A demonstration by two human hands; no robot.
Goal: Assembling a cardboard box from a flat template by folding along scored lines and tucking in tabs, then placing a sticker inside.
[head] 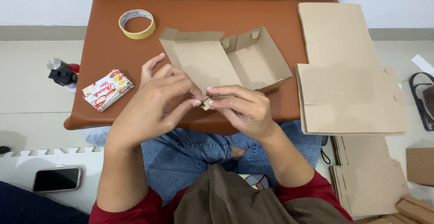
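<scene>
1. I see the left hand [156, 100] and right hand [242, 106] meeting over the near edge of the brown table [104, 48], fingertips pinched narrowly on a flap at the near corner of the box [226, 61].
2. The box, plain cardboard and partly folded, lies open at the table's centre, one half flat, the other with raised walls.
3. A tape roll [137, 24] sits at the far left; a small printed pack [107, 89] lies near the left hand.
4. Flat cardboard blanks [348, 88] are stacked to the right.
5. A phone [57, 179] rests on the floor.
</scene>
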